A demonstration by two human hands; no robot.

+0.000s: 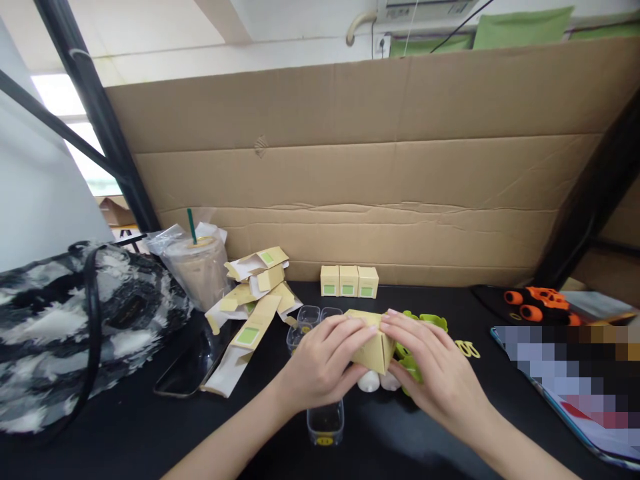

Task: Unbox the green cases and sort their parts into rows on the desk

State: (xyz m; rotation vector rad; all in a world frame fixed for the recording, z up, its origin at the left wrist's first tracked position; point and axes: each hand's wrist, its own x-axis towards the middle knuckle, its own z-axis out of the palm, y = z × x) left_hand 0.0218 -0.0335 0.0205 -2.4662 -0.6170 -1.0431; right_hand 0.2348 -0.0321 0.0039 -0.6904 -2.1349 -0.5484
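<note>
Both my hands meet at the middle of the black table around a small tan cardboard box point(373, 347). My left hand point(325, 360) wraps its fingers over the box's top and left side. My right hand point(435, 370) presses on the box's right end. Under and behind the box lie green plastic pieces point(425, 321) and small white rounded objects point(370, 382). A small clear plastic case point(325, 423) sits just below my left wrist.
Three assembled tan boxes with green labels point(349, 281) stand in a row by the cardboard wall point(370, 200). Flat unfolded boxes point(253, 300) lie left, beside an iced drink cup point(199, 267), a phone point(193, 363) and a patterned bag point(75, 327). An orange tool point(543, 301) lies right.
</note>
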